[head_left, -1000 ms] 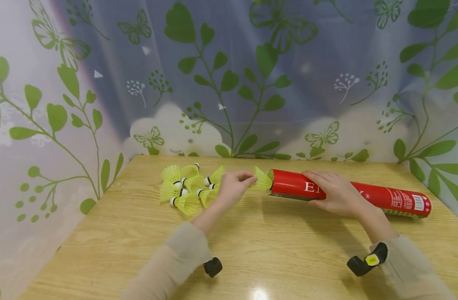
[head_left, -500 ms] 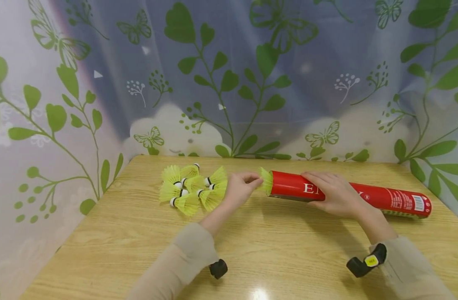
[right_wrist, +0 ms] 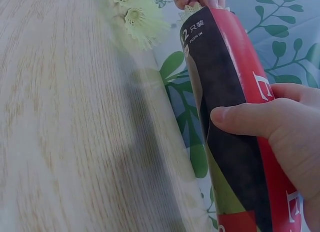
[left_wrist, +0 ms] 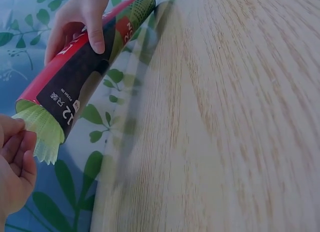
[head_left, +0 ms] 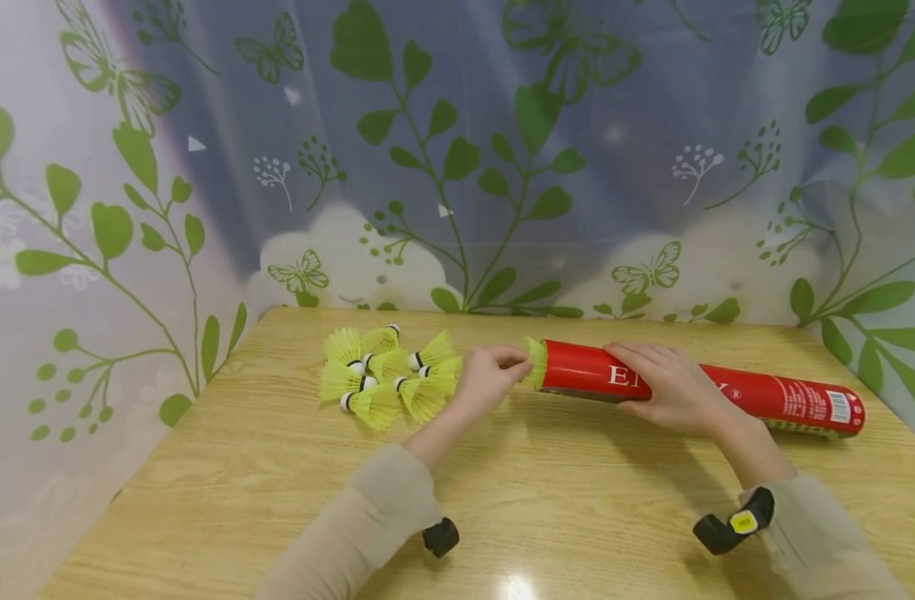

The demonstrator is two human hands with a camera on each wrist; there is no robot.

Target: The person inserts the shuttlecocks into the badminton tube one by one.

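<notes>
My left hand [head_left: 489,377] pinches the rim of a yellow shuttlecock [head_left: 536,362] between thumb and fingertips. That shuttlecock sits mostly inside the mouth of a red cardboard tube [head_left: 780,393], its skirt sticking out; the cork end is hidden within. In the left wrist view the flared skirt [left_wrist: 46,131] shows clearly at the tube's opening. Around the tube's middle, my right hand [head_left: 671,387] holds it lying slanted, mouth to the left. The right wrist view shows my right thumb [right_wrist: 235,119] across the tube's black panel.
Several yellow shuttlecocks [head_left: 382,367] with white, black-banded corks lie in a pile left of my left hand. Everything is on a wooden table [head_left: 547,500]. A curtain [head_left: 457,167] with leaves and butterflies hangs behind the table's far edge.
My left hand has moved right toward the tube, and the shuttlecock has slid deeper into its mouth. The right hand and tube have stayed nearly still.
</notes>
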